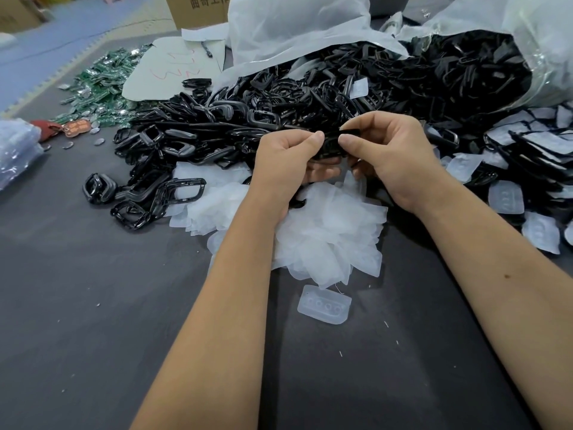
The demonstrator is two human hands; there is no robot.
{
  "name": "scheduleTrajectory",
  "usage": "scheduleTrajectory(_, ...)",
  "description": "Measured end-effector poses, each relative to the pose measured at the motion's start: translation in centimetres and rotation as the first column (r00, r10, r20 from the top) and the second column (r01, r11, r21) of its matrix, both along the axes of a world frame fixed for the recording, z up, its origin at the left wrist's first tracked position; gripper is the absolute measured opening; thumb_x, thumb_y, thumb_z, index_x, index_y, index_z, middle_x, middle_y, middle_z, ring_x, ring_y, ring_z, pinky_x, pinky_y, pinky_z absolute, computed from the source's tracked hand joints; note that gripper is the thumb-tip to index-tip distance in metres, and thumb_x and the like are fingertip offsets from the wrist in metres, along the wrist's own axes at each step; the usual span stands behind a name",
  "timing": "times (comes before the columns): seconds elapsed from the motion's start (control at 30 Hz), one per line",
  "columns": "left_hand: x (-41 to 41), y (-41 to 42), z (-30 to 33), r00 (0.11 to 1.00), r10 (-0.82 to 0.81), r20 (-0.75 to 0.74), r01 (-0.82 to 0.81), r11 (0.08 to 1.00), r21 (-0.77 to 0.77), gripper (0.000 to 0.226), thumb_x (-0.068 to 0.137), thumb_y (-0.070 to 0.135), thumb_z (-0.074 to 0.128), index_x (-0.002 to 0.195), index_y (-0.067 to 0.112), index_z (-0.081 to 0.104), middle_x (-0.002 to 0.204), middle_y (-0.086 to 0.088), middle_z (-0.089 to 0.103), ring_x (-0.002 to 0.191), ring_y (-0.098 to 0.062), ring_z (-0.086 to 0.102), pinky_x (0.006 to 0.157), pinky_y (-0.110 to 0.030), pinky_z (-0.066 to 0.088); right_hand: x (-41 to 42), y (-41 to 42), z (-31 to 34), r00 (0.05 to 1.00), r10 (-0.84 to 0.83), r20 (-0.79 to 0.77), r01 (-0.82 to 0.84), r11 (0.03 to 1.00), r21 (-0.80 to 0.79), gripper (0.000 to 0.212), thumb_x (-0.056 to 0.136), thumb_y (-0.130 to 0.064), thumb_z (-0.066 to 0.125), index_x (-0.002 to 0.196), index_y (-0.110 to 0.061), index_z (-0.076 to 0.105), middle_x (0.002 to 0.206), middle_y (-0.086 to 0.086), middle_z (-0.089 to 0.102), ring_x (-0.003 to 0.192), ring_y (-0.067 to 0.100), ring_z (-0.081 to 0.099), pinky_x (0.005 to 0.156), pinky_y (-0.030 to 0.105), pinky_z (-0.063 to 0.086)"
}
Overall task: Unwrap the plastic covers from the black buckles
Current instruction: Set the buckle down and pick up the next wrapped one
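While both thumbs pinch it, the buckle (pixel 333 144) lies crosswise between left hand (pixel 290 162) and right hand (pixel 387 156), equally near.

Buckle heap (pixel 279 97) and covers (pixel 325 237) crowd ahead; near table (pixel 93 305) lies open.

The black buckle (pixel 331 146) pinched between left hand (pixel 290 159) and right hand (pixel 384 156) is mostly hidden by the fingers; whether a cover remains on it cannot be told. The cardboard box (pixel 198 9) and white bag (pixel 542 41) are cut off by the frame edges; the box's print reads only partly
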State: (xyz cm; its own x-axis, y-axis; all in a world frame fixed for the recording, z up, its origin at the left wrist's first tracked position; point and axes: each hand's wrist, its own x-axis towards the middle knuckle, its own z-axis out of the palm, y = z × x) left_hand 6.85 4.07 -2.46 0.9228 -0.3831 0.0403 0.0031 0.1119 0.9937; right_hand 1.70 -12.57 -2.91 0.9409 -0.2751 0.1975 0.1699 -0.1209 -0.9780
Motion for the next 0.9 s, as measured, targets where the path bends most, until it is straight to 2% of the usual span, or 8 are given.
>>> scheduleTrajectory(0.17, -0.15, -0.04, -0.21, 0.997, 0.013, 0.072, -0.016, 0.999, 0.047, 0.017, 0.100, 0.005, 0.064, 0.095, -0.007, 0.074, 0.086, -0.022, 0.077, 0.070, -0.030, 0.077, 0.061, -0.026, 0.060, 0.10, 0.11, -0.09, 1.000, -0.016, 0.010, 0.016, 0.997, -0.069, 0.013, 0.092, -0.003, 0.076, 0.104, -0.007, 0.071, 0.077, 0.006, 0.070, 0.058, 0.013, 0.061, 0.055, 0.027, 0.055)
scheduleTrajectory(0.33, -0.12, -0.04, -0.36, 0.990, 0.030, 0.137, -0.048, 0.991, 0.128, 0.007, 0.090, -0.008, 0.070, 0.091, -0.001, 0.072, 0.078, -0.018, 0.077, 0.065, -0.026, 0.076, 0.061, -0.031, 0.062, 0.09, -0.08, -0.08, 0.993, -0.096, 0.073, 0.111, 0.962, -0.249, 0.018, 0.086, -0.011, 0.084, 0.099, -0.009, 0.071, 0.078, 0.016, 0.072, 0.058, 0.023, 0.065, 0.054, 0.037, 0.057)
scheduleTrajectory(0.47, -0.19, -0.07, -0.54, 0.983, 0.049, 0.177, -0.081, 0.981, 0.175, 0.008, 0.090, -0.005, 0.070, 0.093, 0.001, 0.073, 0.078, -0.016, 0.077, 0.070, -0.030, 0.077, 0.074, -0.053, 0.064, 0.06, -0.23, 0.03, 0.988, -0.107, 0.115, 0.142, 0.923, -0.358, 0.019, 0.084, -0.017, 0.086, 0.090, -0.011, 0.069, 0.064, 0.005, 0.069, 0.047, 0.026, 0.066, 0.045, 0.037, 0.055)
scheduleTrajectory(0.53, -0.15, -0.04, -0.57, 0.972, 0.067, 0.224, -0.112, 0.974, 0.197, 0.010, 0.088, -0.003, 0.073, 0.093, 0.006, 0.076, 0.078, -0.012, 0.077, 0.071, -0.025, 0.077, 0.073, -0.048, 0.064, -0.04, -0.22, 0.06, 0.985, -0.120, 0.127, 0.160, 0.907, -0.390, 0.020, 0.083, -0.019, 0.087, 0.088, -0.012, 0.069, 0.060, 0.003, 0.069, 0.043, 0.023, 0.065, 0.042, 0.037, 0.055)
scheduleTrajectory(0.6, -0.13, 0.01, -0.48, 0.968, 0.086, 0.234, -0.129, 0.976, 0.175, 0.015, 0.087, -0.005, 0.074, 0.096, 0.007, 0.077, 0.077, -0.011, 0.073, 0.070, -0.021, 0.076, 0.066, -0.031, 0.059, -0.14, -0.31, 0.11, 0.985, -0.129, 0.114, 0.163, 0.911, -0.379, 0.022, 0.083, -0.021, 0.087, 0.087, -0.011, 0.068, 0.057, 0.002, 0.068, 0.041, 0.024, 0.065, 0.040, 0.039, 0.055)
scheduleTrajectory(0.7, -0.23, -0.03, -0.32, 0.964, 0.097, 0.246, -0.142, 0.975, 0.172, 0.019, 0.087, -0.004, 0.076, 0.102, 0.009, 0.077, 0.078, -0.021, 0.071, 0.071, -0.023, 0.076, 0.058, -0.021, 0.053, -0.31, -0.40, 0.31, 0.987, -0.134, 0.088, 0.157, 0.918, -0.365, 0.027, 0.082, -0.021, 0.089, 0.089, -0.009, 0.066, 0.056, 0.004, 0.066, 0.044, 0.027, 0.066, 0.042, 0.043, 0.056)
scheduleTrajectory(0.8, -0.21, -0.11, -0.33, 0.952, 0.119, 0.283, -0.174, 0.968, 0.178, 0.019, 0.085, -0.004, 0.077, 0.098, 0.009, 0.078, 0.080, -0.023, 0.071, 0.071, -0.027, 0.077, 0.061, -0.029, 0.060, -0.39, -0.24, 0.46, 0.982, -0.154, 0.112, 0.186, 0.898, -0.399, 0.031, 0.082, -0.025, 0.089, 0.091, -0.008, 0.064, 0.058, 0.003, 0.067, 0.044, 0.023, 0.066, 0.045, 0.038, 0.056)
scheduleTrajectory(0.9, -0.12, -0.08, -0.28, 0.936, 0.199, 0.290, -0.255, 0.952, 0.170, 0.021, 0.082, -0.006, 0.076, 0.092, 0.011, 0.080, 0.082, -0.016, 0.070, 0.075, -0.032, 0.076, 0.074, -0.046, 0.065, -0.38, -0.48, 0.64, 0.971, -0.218, 0.095, 0.231, 0.775, -0.588, 0.036, 0.088, -0.043, 0.081, 0.081, -0.012, 0.066, 0.063, 0.001, 0.068, 0.056, 0.018, 0.066, 0.059, 0.030, 0.053)
